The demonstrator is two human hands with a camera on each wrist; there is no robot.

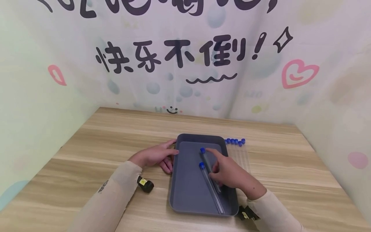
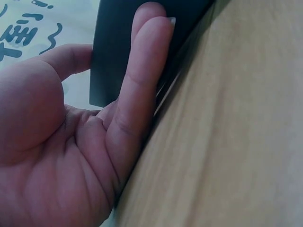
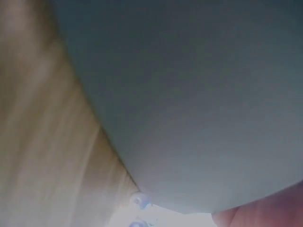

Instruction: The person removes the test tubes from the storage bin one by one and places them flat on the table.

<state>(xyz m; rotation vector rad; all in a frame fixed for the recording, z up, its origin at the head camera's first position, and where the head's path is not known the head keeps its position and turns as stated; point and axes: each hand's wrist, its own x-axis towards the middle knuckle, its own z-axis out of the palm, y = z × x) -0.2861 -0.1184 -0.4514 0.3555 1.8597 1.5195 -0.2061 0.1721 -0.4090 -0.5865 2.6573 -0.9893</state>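
A dark grey rectangular tray rests on the table. At its left side my left hand grips the wall, thumb over the rim and fingers against the outside; the left wrist view shows these fingers nearly straight along it. Inside the tray lie two clear tubes with blue caps. My right hand reaches over the right wall and holds the upper tube, index fingertip at its cap and thumb beside its middle. The lower tube lies slanted beside it. In the right wrist view, the tray's outer wall hides most of that hand.
Several more clear tubes with blue caps lie in a row on the wooden table, just right of the tray and partly behind my right hand. A printed white cloth hangs behind the table's back edge.
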